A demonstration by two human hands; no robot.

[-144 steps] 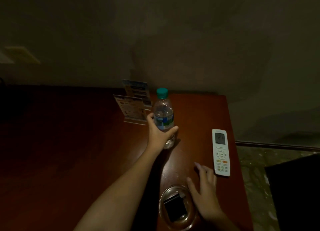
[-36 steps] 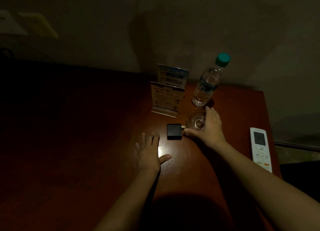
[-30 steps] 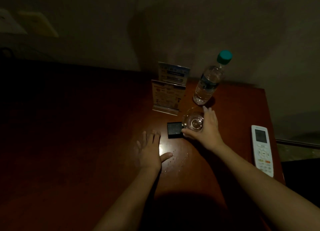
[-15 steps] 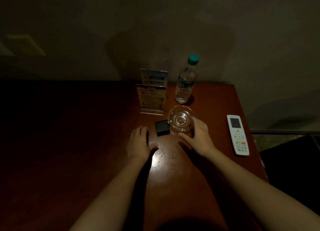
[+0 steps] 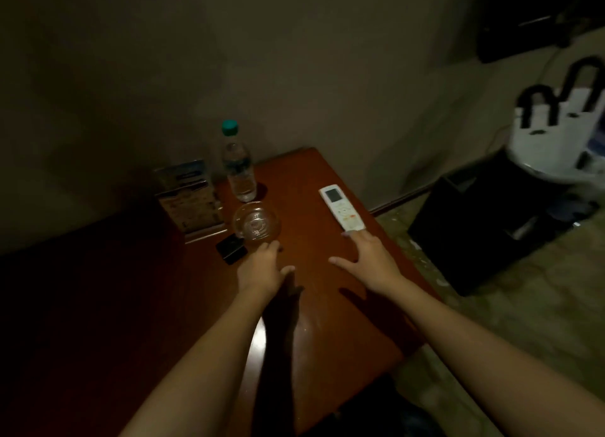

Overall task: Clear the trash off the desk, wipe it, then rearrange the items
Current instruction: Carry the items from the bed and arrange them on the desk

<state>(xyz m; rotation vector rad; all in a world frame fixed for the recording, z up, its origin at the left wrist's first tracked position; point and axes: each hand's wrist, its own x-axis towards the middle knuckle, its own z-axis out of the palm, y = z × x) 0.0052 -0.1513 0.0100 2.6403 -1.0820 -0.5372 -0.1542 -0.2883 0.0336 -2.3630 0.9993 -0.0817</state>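
So the remote (image 5: 342, 211) sits by the right edge of the worktop (image 5: 311, 305), long axis running away toward the wall (image 5: 294, 60), and its near end is right at the fingertips of the right hand (image 5: 370, 259), fingers spread and holding nothing. Left hand (image 5: 262, 268) is loose and empty, just short of the glass ashtray (image 5: 257, 222), so I'd guess the right one takes the remote

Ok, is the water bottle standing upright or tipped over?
Upright: the water bottle stands on the desk, green cap on top.
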